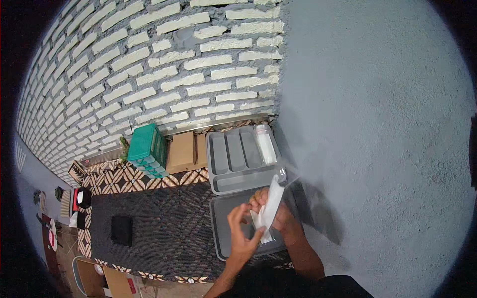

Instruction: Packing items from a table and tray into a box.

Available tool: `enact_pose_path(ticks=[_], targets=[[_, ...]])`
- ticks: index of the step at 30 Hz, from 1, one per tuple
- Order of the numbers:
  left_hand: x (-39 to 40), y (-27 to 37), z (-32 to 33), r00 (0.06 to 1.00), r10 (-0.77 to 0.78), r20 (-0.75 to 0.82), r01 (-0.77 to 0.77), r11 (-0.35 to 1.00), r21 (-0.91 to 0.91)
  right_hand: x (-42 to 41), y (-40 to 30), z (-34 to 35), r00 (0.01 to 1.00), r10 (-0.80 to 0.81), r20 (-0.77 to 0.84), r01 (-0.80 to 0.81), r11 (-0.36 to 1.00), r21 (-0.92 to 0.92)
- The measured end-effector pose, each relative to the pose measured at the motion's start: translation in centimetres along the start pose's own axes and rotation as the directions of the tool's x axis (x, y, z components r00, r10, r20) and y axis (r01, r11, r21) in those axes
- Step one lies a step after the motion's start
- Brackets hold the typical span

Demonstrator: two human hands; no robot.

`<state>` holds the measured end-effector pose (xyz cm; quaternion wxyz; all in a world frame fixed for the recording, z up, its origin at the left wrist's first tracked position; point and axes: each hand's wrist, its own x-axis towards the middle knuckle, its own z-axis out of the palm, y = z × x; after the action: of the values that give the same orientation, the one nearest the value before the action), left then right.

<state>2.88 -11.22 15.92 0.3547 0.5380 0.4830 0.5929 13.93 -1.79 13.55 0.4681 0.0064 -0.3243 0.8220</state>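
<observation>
My right hand [283, 216] grips a slim white packet [272, 201], which looks like folded paper in a clear plastic sleeve. Its fingers wrap behind the packet and show on the left side. My left hand [242, 232] is beside the packet's lower end, fingers and thumb spread apart, the thumb at its edge. Beneath both hands lies a flat grey tray [227, 223]. Beyond it stands a grey compartment organizer [234, 178]; its rightmost long slot holds similar white wrapped packets [265, 145]. Clear plastic [288, 175] shows near the packet's upper end.
A teal drawer unit [143, 143] and brown cardboard [182, 151] stand along the white brick wall [208, 61]. On the dark table mat [167, 223] lies a black square object [122, 231]. A grey wall [372, 111] rises close on the right. An open cardboard box [117, 281] sits below the table's near edge.
</observation>
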Motion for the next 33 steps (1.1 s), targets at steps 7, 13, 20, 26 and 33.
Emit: enact_pose_path(ticks=[7, 13, 20, 26, 33], targets=[[0.7, 1.9, 0.6, 0.940, 0.219, 0.260, -0.330, 0.776, 0.537, 0.2, -0.3, 1.0, 0.992, -0.101, -0.073, 0.110, 0.987, 0.121], [0.4, 1.5, 0.9, 0.962, 0.214, 0.168, -0.269, 0.849, 0.455, 0.3, -0.1, 0.5, 0.985, 0.027, -0.172, 0.013, 0.974, 0.225], [0.4, 0.6, 0.5, 0.930, 0.303, 0.207, -0.367, 0.783, 0.503, 0.3, -0.9, 1.3, 0.987, -0.080, -0.138, 0.103, 0.980, 0.171], [1.6, 1.1, 2.1, 0.980, -0.169, -0.109, 0.139, 0.961, -0.241, -0.3, -0.9, 3.4, 0.799, -0.288, -0.528, 0.038, 0.900, -0.434], [1.6, -3.6, -0.2, 0.931, -0.364, 0.024, 0.355, 0.889, -0.288, -0.9, -2.3, 3.3, 0.846, -0.249, -0.471, -0.121, 0.771, -0.625]])
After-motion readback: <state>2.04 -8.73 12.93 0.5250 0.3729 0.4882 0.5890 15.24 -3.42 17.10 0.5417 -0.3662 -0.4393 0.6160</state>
